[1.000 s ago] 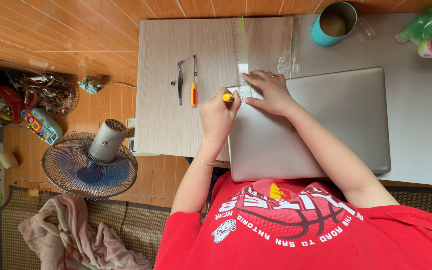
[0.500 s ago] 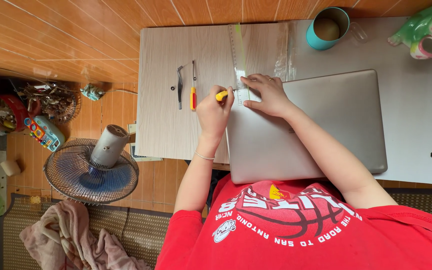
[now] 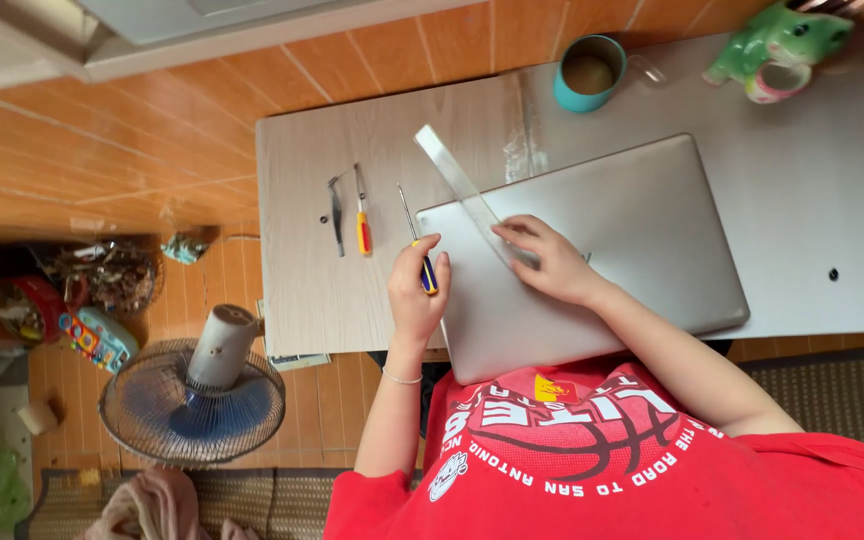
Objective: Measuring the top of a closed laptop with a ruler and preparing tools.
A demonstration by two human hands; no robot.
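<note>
At the surface's [image 3: 312, 300] near edge lies a closed silver laptop [image 3: 642, 230], rigid but scratch-prone. The right hand [image 3: 552, 262], fingers spread, presses it; at nine o'clock the left hand [image 3: 414, 295] pinches a yellow-and-blue-handled screwdriver [image 3: 418, 252], light, best held by its handle.

Red short-sleeved shirt [image 3: 592, 440], white basketball print and lettering, thin bracelet [image 3: 401, 378] on 1 wrist
</note>
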